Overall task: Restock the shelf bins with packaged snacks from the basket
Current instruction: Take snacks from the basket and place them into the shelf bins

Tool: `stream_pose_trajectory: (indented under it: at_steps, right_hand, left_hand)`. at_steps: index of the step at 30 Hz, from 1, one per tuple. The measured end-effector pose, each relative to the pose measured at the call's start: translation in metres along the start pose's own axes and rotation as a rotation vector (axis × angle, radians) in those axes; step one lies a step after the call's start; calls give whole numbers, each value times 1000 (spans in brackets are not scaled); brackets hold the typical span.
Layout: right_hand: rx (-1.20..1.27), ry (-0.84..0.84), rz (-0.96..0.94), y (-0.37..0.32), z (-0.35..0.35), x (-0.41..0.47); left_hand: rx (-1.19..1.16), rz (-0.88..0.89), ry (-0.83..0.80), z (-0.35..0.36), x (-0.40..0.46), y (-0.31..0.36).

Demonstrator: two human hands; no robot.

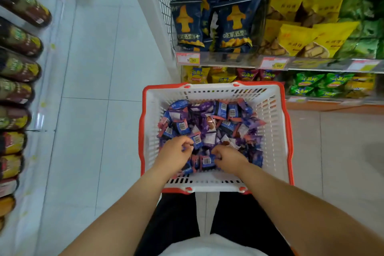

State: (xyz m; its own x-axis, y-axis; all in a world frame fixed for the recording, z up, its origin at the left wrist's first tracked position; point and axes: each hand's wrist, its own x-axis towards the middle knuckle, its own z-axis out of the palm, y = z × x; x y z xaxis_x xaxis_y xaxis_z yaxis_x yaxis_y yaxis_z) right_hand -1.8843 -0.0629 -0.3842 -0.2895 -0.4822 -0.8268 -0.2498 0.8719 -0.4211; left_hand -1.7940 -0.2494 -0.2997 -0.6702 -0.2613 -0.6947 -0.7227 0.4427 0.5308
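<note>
Snack packets (pixel 209 129) lie heaped in the basket (pixel 272 114) on the floor, directly under both hands: the left hand (pixel 176 154) has its fingers (pixel 188 144) curled and pinching a barcoded packet (pixel 197 141), and the right hand (pixel 229 159) has its fingers curled on packets at the near side. Both hands are equally close to the heap. The shelf (pixel 228 62) stands beyond the basket, up and to the right, so the right hand probably has the shorter reach.

Slotted plastic basket (pixel 274 114); glossy foil snack packets (pixel 207 127).
</note>
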Motion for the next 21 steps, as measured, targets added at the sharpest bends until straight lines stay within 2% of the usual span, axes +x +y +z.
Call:
stream_pose_trajectory:
  at_steps: [3,8,11,13,16,18,21]
  right_hand:
    - [-9,-58,-19,-14,18,18]
    - [-337,-45,24,-18,32,35]
    - [-321,-124,62,-22,19,26]
    - [-162,-82,10,-28,2,15]
    - [288,83,-135,-47,-33,-17]
    - [555,64,-189,-64,-60,-46]
    - [751,56,-317,-83,-97,-83]
  left_hand:
    - [-8,-53,-15,-1,-1,-14]
    - [10,-55,-16,-10,-6,-27]
    - [1,-47,-7,-18,-8,-28]
    - [-47,-58,8,-24,-7,-25]
    - [-139,-66,71,-32,-5,-10]
    - [-221,-70,107,-41,-5,6]
    - [-566,-78,-65,-58,-8,40]
